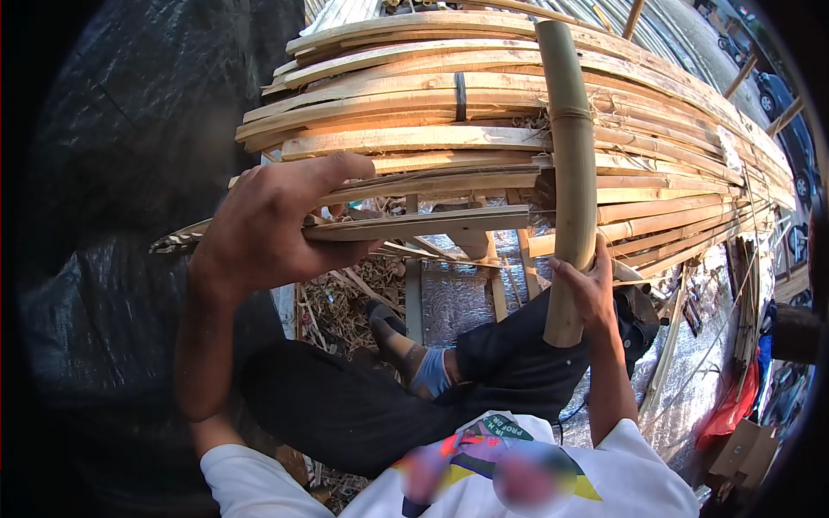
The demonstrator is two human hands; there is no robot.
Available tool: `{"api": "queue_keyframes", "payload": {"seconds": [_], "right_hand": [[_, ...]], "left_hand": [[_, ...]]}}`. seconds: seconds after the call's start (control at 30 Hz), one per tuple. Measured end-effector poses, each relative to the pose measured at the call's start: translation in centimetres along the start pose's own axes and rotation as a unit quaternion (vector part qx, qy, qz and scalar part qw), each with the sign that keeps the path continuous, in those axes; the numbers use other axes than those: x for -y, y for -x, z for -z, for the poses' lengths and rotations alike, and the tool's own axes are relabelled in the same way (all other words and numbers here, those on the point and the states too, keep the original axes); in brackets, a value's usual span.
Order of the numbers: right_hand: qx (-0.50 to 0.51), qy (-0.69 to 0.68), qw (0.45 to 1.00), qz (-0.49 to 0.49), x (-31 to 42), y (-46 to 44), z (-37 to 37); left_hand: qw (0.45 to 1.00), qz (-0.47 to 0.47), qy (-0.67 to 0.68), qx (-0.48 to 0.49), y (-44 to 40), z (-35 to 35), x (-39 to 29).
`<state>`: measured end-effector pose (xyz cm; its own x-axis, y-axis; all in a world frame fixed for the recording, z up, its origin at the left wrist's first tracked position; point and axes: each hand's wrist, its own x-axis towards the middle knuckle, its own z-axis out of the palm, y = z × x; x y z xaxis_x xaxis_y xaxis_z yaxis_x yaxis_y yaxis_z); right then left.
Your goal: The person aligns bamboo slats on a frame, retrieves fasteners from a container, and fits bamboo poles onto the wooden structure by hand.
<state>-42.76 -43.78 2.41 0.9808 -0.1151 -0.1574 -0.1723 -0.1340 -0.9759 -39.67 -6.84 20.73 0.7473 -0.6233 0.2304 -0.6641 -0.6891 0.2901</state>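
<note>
My left hand [281, 220] is wrapped round a bundle of thin bamboo slats [432, 183], fingers over the top and thumb side below. The slats run level to the right, and one lower slat [423, 224] stands a little apart from the rest. Their right ends come close to a thick bamboo tube [572, 164], which is held nearly upright. Near its lower part, my right hand [591, 289] grips this tube. Whether the slat ends touch the tube, I cannot tell.
Long split bamboo strips [414, 108] lie stacked ahead, curving to the right. Black plastic sheeting [112, 285] hangs at the left. Bamboo shavings [345, 311] lie below, beside a foot in a dark shoe [384, 319]. A cardboard box [744, 453] stands at the lower right.
</note>
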Motion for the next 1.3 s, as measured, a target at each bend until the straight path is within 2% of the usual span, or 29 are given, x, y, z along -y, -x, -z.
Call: {"api": "queue_keyframes", "payload": {"seconds": [0.03, 0.1, 0.23, 0.3, 0.37, 0.43, 0.53, 0.63, 0.77, 0.8, 0.87, 0.9, 0.97, 1.1, 1.17, 1.3], "right_hand": [[-0.009, -0.001, 1.000, 0.005, -0.6, -0.3, 1.0], [-0.042, 0.067, 0.996, 0.050, -1.6, -0.8, 2.8], [-0.091, 0.201, 0.975, 0.037, -2.5, -0.8, 5.8], [-0.114, 0.231, 0.966, 0.023, -3.4, -0.5, 6.8], [-0.161, 0.289, 0.944, 0.003, -5.6, -0.1, 8.2], [-0.166, 0.297, 0.940, -0.007, -6.8, 0.6, 9.1], [-0.189, 0.322, 0.928, -0.018, -8.1, 1.4, 9.7], [-0.193, 0.320, 0.928, -0.008, -8.8, 1.5, 10.1], [-0.216, 0.392, 0.894, -0.024, -9.3, 0.7, 10.2], [-0.218, 0.391, 0.894, -0.022, -9.6, 0.4, 10.5], [-0.197, 0.377, 0.903, -0.060, -10.0, -0.4, 11.2], [-0.198, 0.377, 0.903, -0.058, -9.5, -0.2, 11.1], [-0.169, 0.260, 0.950, -0.051, -7.9, 0.3, 10.9], [-0.123, 0.196, 0.971, -0.060, -5.9, 1.2, 10.2], [-0.125, 0.216, 0.968, 0.024, -5.9, 1.1, 10.0], [-0.067, 0.197, 0.977, 0.040, -4.7, 1.1, 8.8]], "left_hand": [[1.000, -0.010, -0.001, -0.002, -0.3, 0.1, 0.0], [0.996, 0.068, -0.054, 0.008, -0.5, 0.3, -0.1], [0.994, 0.057, -0.087, -0.021, -2.2, 0.2, 1.6], [0.995, 0.023, -0.083, -0.050, -3.2, -0.1, 2.9], [0.996, 0.025, -0.075, -0.039, -3.7, -0.6, 4.0], [0.991, -0.001, -0.068, -0.119, -4.1, -1.1, 4.5], [0.982, -0.021, -0.105, -0.159, -4.3, -1.5, 4.7], [0.981, -0.025, -0.097, -0.164, -4.4, -1.6, 4.4], [0.978, -0.052, -0.079, -0.187, -4.2, -1.6, 4.8], [0.977, -0.054, -0.080, -0.189, -4.2, -1.5, 4.7], [0.967, -0.130, -0.068, -0.210, -4.3, -1.2, 4.4], [0.966, -0.131, -0.069, -0.211, -4.2, -1.1, 4.4], [0.977, -0.115, -0.023, -0.179, -3.8, -0.9, 4.3], [0.982, -0.101, -0.045, -0.151, -2.9, -0.4, 3.4], [0.994, -0.042, -0.044, -0.086, -2.6, -0.1, 3.4], [0.984, -0.099, -0.098, -0.109, -3.2, 0.3, 3.6]]}}
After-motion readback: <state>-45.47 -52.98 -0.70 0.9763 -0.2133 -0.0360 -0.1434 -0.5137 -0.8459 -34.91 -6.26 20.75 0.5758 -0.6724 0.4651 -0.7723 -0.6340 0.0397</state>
